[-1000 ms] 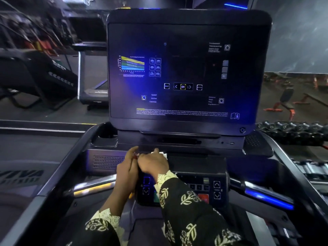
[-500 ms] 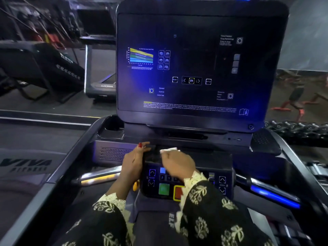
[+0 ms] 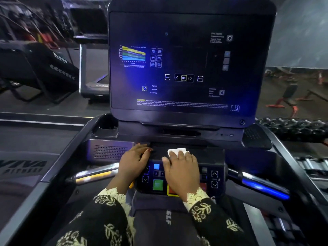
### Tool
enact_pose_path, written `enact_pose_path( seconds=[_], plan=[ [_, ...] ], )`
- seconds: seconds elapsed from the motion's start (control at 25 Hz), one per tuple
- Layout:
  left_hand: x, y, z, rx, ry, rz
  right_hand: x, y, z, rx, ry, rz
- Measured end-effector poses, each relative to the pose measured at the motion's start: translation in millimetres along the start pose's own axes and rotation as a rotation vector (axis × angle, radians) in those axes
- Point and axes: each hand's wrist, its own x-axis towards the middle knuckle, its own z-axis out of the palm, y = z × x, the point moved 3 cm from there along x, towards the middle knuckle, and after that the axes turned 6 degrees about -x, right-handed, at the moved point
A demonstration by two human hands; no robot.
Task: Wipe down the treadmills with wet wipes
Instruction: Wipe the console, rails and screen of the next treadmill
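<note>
- Since a second ago the right hand (image 3: 182, 172) has slid the wet wipe (image 3: 177, 151) rightward, away from the left hand (image 3: 134, 161). They were touching then and now sit apart over the button panel (image 3: 214, 178).
- Left hand rests at the button panel's far-left corner, fingers loose and spread, holding nothing.
- Right hand lies over the button panel's middle, fingers straight and flat — pressing the wipe down, not clenching it.
- Wipe lies on the dark ledge (image 3: 205, 155) just beyond the button panel's top edge, folded small and half hidden under the fingertips. Its long axis runs left to right along that edge, and its free edge faces the screen (image 3: 186, 68).
- Progress, as I judge it, is early — only this ledge is being wiped. The button panel, the side handles (image 3: 94, 174) and the screen beyond show no sign of cleaning either way.
- Far beyond the button panel, to its left, stands another treadmill (image 3: 94, 86), presumably still to do.
</note>
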Motion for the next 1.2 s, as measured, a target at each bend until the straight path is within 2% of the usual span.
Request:
enact_pose_path(
  seconds=[0.04, 0.2, 0.32, 0.4, 0.56, 0.64, 0.72, 0.8, 0.88, 1.08, 1.12, 1.2],
  plan=[
    [0.7, 3.0, 0.2, 0.022, 0.007, -0.002, -5.2, -6.8, -2.6, -0.008, 0.000, 0.030],
    [1.2, 11.6, -2.2, 0.038, 0.064, -0.028, -16.8, 17.3, -5.4, 0.182, 0.220, -0.115],
    [-0.4, 13.1, -2.0, 0.058, 0.073, -0.037, -22.5, 71.5, -3.0, 0.025, 0.212, 0.068],
    [-0.9, 14.7, -1.5, 0.062, 0.066, -0.041, -25.8, 85.4, -2.5, -0.049, 0.123, 0.147],
    [-1.1, 14.2, 0.0, 0.050, 0.066, -0.019, 1.9, 75.4, -26.7, -0.160, -0.105, 0.022],
    [-1.0, 14.0, 0.5, 0.037, 0.056, -0.021, 26.0, 69.3, -30.9, -0.123, -0.338, -0.008],
    [-1.6, 17.0, 0.4, 0.052, 0.036, -0.016, 44.4, 61.0, -26.3, -0.081, -0.565, 0.036],
    [-2.4, 20.5, -0.5, 0.057, 0.032, -0.013, 52.1, 48.2, -17.0, -0.070, -0.593, 0.061],
    [-2.6, 19.7, -0.3, 0.055, 0.026, -0.004, 48.9, 27.0, -9.7, 0.000, -0.507, 0.004],
    [-1.8, 14.6, 1.6, 0.050, 0.041, -0.007, 12.3, 7.2, -7.9, 0.199, 0.000, -0.351],
    [-1.5, 14.4, 2.1, 0.056, 0.042, -0.007, 1.6, 17.2, -5.0, 0.211, 0.101, -0.346],
    [-0.4, 12.6, 2.9, 0.069, 0.041, -0.011, -20.8, 42.9, 5.2, 0.165, 0.285, -0.216]
  ],
)
